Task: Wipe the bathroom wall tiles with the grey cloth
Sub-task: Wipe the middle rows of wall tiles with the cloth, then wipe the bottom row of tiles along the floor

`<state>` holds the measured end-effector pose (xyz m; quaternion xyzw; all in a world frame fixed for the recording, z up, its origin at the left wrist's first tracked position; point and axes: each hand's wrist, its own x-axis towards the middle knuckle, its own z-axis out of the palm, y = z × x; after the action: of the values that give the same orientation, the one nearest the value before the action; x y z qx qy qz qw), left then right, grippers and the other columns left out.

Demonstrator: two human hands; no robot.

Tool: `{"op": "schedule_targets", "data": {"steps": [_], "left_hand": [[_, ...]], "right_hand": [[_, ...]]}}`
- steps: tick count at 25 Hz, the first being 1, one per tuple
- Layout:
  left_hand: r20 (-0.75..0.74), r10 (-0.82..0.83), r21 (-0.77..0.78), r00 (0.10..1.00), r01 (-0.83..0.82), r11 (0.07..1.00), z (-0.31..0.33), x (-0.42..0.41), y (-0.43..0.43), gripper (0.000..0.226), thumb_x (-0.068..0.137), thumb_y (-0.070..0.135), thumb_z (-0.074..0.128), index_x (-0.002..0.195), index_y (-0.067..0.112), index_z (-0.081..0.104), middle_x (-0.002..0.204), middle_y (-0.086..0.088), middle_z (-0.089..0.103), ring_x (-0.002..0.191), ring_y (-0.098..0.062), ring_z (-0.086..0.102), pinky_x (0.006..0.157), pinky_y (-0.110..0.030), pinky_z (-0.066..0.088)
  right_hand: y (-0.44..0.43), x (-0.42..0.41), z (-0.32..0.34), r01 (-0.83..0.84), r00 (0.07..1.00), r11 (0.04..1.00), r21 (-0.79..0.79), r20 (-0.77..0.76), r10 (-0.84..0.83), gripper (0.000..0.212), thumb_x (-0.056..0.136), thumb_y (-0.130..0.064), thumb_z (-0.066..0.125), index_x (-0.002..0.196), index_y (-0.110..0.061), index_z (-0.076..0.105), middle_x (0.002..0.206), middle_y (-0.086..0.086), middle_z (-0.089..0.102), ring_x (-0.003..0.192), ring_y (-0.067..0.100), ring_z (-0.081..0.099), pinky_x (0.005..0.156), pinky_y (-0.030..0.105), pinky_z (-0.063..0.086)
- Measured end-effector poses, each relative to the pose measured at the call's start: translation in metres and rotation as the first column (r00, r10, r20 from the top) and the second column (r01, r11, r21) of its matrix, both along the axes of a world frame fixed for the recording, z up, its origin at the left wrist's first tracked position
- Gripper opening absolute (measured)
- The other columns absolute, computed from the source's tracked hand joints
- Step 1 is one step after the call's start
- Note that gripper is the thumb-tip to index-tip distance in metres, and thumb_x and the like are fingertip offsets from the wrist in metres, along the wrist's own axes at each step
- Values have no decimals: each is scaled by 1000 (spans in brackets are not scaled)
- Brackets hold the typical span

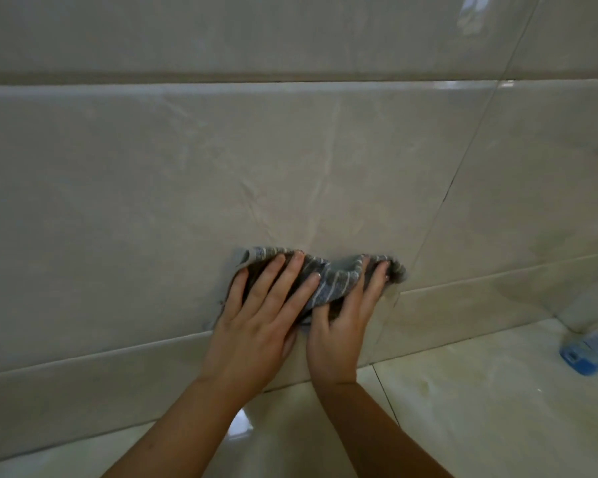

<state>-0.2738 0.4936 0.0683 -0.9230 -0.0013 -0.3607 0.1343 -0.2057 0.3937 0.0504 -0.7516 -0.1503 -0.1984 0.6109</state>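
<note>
Glossy beige wall tiles (152, 184) fill the head view, meeting a shiny floor (463, 408) at the near edge. Low on the wall, just above the bottom row of tiles, both hands press the grey cloth (328, 284) against the tile. The left hand (256, 319) lies flat, its fingers (273, 281) straight and spread over the striped fabric. The right hand (339, 329), just beside it, also has its fingers extended, with the cloth's top edge folded over their tips.

The cloth is bunched into a ridge between the hands, so little of it probably meets the tile. A pass like this could leave streaks or missed strips. On so slick a glaze, the loose fabric may slip from under flat palms. A wide sweep to the right could also reach the blue-and-white object (587, 350) on the floor at far right.
</note>
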Motion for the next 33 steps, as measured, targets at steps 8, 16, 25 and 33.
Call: {"op": "schedule_targets", "data": {"steps": [8,16,25,33], "left_hand": [[-25,-480,-968,877,99,231,66,-75,-20,81,72,11,56,143,44,36,144,31,42,136,11,36,110,-13,30],[-152,-232,-862,961,-244,-445,139,-189,-12,19,96,32,59,102,19,71,94,-3,73,80,-14,68,68,-26,52],[-47,-205,-665,978,-184,-724,158,-282,21,25,101,26,49,105,12,69,96,-8,75,80,-16,72,73,-30,60],[-129,143,-774,981,-10,-633,86,-320,122,28,101,30,52,125,19,60,111,-1,71,90,-13,68,82,-31,53]], "right_hand": [[-8,-80,59,-382,871,904,193,-250,422,58,92,-43,41,149,-37,33,154,-16,34,141,2,31,117,41,30],[-30,-191,118,-652,487,683,328,-509,710,48,95,-15,44,134,-42,49,137,-9,56,113,2,60,85,18,53],[-37,-252,135,-505,-118,413,758,-535,837,62,66,-34,87,118,-4,69,123,20,66,112,31,65,86,41,56],[41,-239,122,-353,589,882,313,-658,469,25,93,-18,60,116,-8,63,114,12,70,104,27,66,90,38,48]]}}
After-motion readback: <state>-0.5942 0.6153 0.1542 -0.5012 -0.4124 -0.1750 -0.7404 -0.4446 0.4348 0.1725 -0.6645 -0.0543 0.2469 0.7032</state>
